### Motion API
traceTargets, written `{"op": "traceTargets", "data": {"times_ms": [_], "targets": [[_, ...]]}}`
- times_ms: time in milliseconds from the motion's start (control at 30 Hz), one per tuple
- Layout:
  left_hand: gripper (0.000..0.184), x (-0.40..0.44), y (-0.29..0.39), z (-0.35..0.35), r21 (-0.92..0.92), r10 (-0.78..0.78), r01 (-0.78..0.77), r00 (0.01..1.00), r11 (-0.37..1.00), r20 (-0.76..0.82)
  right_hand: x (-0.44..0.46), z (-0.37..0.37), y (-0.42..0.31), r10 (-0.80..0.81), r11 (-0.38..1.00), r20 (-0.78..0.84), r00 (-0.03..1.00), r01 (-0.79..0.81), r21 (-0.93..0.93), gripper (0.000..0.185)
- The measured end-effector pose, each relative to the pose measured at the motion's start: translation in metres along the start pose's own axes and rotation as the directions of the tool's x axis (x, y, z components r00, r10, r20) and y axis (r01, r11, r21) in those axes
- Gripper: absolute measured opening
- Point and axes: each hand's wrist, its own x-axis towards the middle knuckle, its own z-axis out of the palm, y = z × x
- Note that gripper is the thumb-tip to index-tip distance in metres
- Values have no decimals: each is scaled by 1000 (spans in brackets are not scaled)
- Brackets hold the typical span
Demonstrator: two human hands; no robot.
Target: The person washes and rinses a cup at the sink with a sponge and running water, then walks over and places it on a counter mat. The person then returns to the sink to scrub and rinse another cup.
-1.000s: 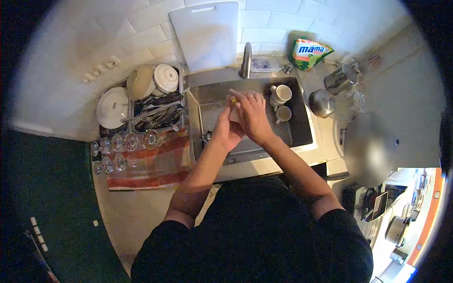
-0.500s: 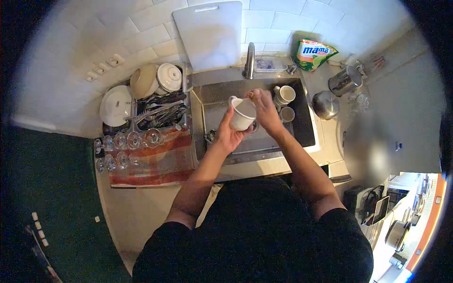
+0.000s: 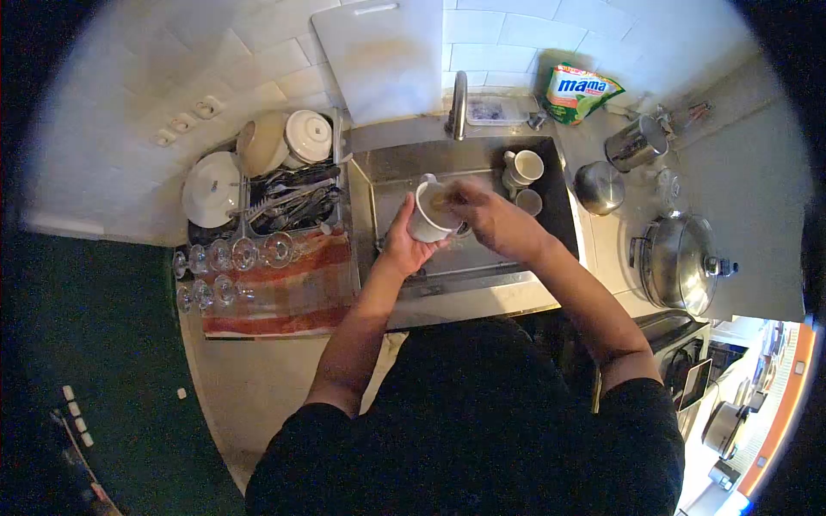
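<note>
A white mug (image 3: 429,225) is held over the sink (image 3: 482,275) by my left hand (image 3: 408,245), its fingers closed around the side and base. The mug tilts with its mouth toward my right hand (image 3: 499,224). Motion blurs the fingers of that hand, which reach into the mug's opening. A small yellow-brown pad (image 3: 442,203) shows blurred at their tips; its exact kind is unclear. In the sink's right part stand a white mug (image 3: 527,165) and another cup (image 3: 528,202). The faucet (image 3: 459,107) rises behind, with no water seen running.
To the left, a dish rack holds a plate (image 3: 212,189), bowls (image 3: 308,138) and cutlery (image 3: 297,196). Several stemmed glasses (image 3: 244,254) lie on a striped cloth (image 3: 301,292). At right are a detergent pouch (image 3: 578,93), a steel pot (image 3: 600,187) and a lidded pan (image 3: 680,262).
My right hand has moved from beside the mug's rim into its opening, its forearm swinging outward. The mug has shifted slightly left in my left hand. The lidded pan at right now shows clearly.
</note>
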Motion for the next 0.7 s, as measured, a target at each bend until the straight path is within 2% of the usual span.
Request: {"op": "traceTargets", "data": {"times_ms": [33,133,167,233,267,333,433,533,600,633,667,700], "targets": [[83,-1,-1,1,45,5,-3,998,999,-55,-2,0,-2,38,999,18,999,-39,25,31],[85,-1,-8,-4,238,69,-63,997,969,-18,-1,-1,6,223,971,259,940,-238,26,31],[85,4,-12,-10,278,126,-138,990,950,61,3,-3,1,342,904,309,887,-400,149,28],[86,18,-21,-20,337,224,-293,947,895,229,17,-10,-13,521,648,446,728,-677,349,22],[87,17,-20,-14,298,244,-294,950,908,193,12,1,-8,580,452,414,702,-700,554,20],[93,7,-14,2,217,284,-302,953,928,109,-1,33,3,681,-8,402,612,-543,840,18],[96,11,-4,-9,365,238,-236,970,901,40,5,29,-24,748,-208,312,586,-240,948,17],[90,20,-10,-39,219,223,-218,975,951,1,0,20,-24,668,299,166,725,-467,832,20],[85,14,-7,-37,156,227,-229,973,961,36,-5,12,-20,528,638,164,833,-516,572,25],[82,12,-8,-35,136,203,-207,978,969,43,-7,8,-17,452,773,186,872,-487,406,27],[80,10,-8,-33,117,179,-184,983,976,49,-10,5,-14,303,915,135,943,-327,234,32],[77,9,-10,-32,101,126,-128,992,987,32,-12,1,-9,135,989,115,984,-141,46,37]]}}
